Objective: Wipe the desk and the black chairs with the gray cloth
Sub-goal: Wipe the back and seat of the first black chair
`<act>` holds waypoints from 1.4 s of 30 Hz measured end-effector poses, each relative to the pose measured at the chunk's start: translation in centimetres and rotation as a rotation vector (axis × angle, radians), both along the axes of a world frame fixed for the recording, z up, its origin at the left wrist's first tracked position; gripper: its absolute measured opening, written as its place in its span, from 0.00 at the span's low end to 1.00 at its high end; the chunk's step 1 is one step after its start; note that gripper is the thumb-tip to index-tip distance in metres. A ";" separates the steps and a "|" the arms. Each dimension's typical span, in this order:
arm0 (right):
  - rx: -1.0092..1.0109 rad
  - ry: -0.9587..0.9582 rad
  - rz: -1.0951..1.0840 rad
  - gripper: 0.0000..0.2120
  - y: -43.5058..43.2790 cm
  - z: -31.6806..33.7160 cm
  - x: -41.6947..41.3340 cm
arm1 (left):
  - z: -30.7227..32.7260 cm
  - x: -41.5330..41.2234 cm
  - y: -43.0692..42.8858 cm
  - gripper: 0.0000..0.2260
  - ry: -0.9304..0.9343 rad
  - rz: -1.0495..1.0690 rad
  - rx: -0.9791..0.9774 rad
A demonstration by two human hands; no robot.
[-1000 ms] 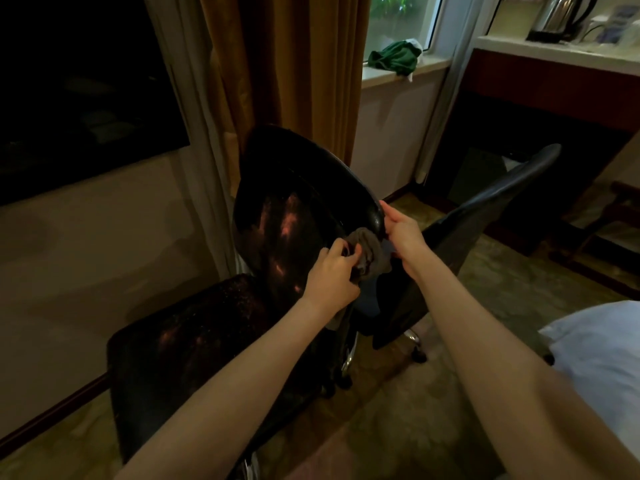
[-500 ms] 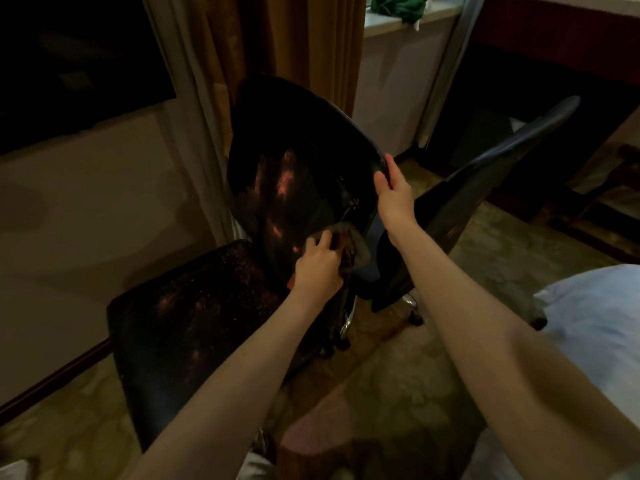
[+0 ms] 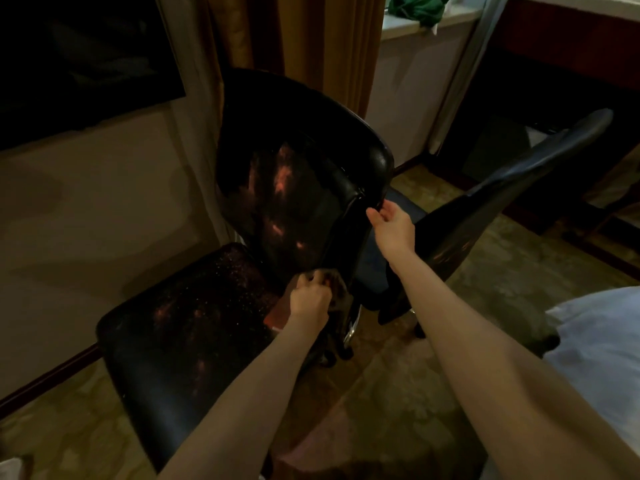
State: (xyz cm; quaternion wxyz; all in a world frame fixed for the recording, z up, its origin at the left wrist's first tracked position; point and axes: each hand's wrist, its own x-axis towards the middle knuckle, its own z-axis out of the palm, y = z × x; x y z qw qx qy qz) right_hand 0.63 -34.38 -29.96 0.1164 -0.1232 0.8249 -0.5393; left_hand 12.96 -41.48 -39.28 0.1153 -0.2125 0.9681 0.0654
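Note:
A black chair with a worn, shiny seat and a curved backrest stands in front of me. My left hand grips the gray cloth and presses it against the bottom of the backrest, where it meets the seat. My right hand holds the backrest's right edge, fingers behind it. A second black chair stands just right of the first, its back tilted. The dark desk is at the upper right.
A gold curtain hangs behind the chairs. A green cloth lies on the window sill. A white pillow or bedding sits at the right. Patterned carpet covers the floor; a dark screen is on the left wall.
My left hand has slid the cloth down the backrest's right side to its base. My right hand let go of the cloth and holds the backrest's edge.

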 end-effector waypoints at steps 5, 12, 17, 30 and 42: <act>0.012 0.010 -0.066 0.17 -0.5 -0.3 -0.4 | 1.6 1.1 -2.7 0.17 0.128 0.109 0.180; 0.039 0.070 -0.123 0.12 -1.7 -0.5 -0.1 | 8.8 -1.1 -5.2 0.23 0.830 0.155 0.289; 0.023 0.084 -0.130 0.14 -1.4 -0.3 -0.2 | 8.8 -4.5 -3.6 0.26 0.714 0.005 0.123; -0.087 -0.190 -0.049 0.14 0.7 -0.1 -3.8 | 6.1 -6.0 0.8 0.24 0.735 0.139 0.150; 0.250 0.106 0.027 0.21 -0.6 0.5 -3.8 | 4.7 -5.9 -0.1 0.21 0.764 0.064 0.114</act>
